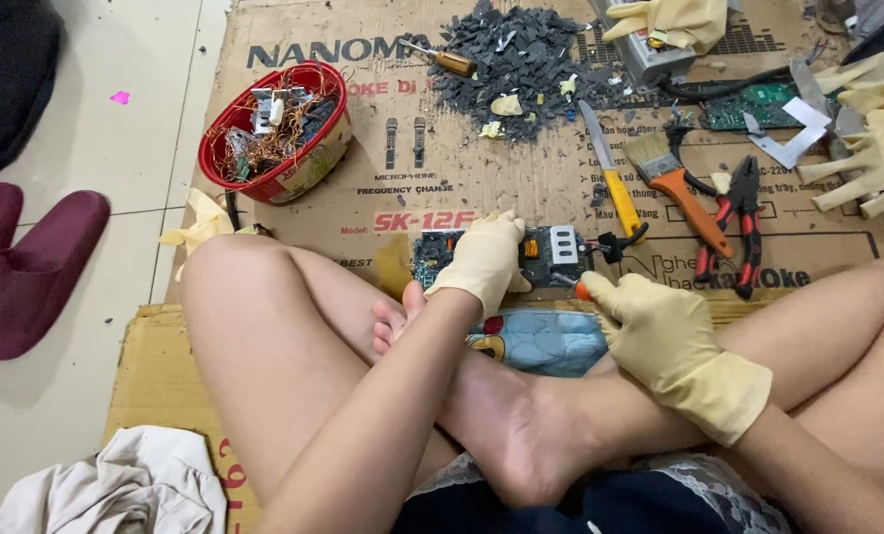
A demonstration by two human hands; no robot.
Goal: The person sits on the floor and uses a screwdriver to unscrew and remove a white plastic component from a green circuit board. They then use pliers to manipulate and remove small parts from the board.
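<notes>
Two gloved hands, left (pixel 482 259) and right (pixel 660 331), one board (pixel 551 252), one red bowl (pixel 274 133), one knife (pixel 610 173), one brush (pixel 671 178), one pliers (pixel 737 222), two slippers (pixel 27 262).

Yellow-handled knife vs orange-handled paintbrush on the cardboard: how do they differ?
The yellow-handled knife has a narrow grey metal blade; the orange-handled paintbrush ends in a wide tuft of pale bristles. The knife is longer and slimmer, the brush shorter and broader at its head. The knife lies closer to the pile of dark grey plastic shards, the brush nearer the red-handled pliers. Both lie flat, untouched, heads pointing away from the person.
</notes>
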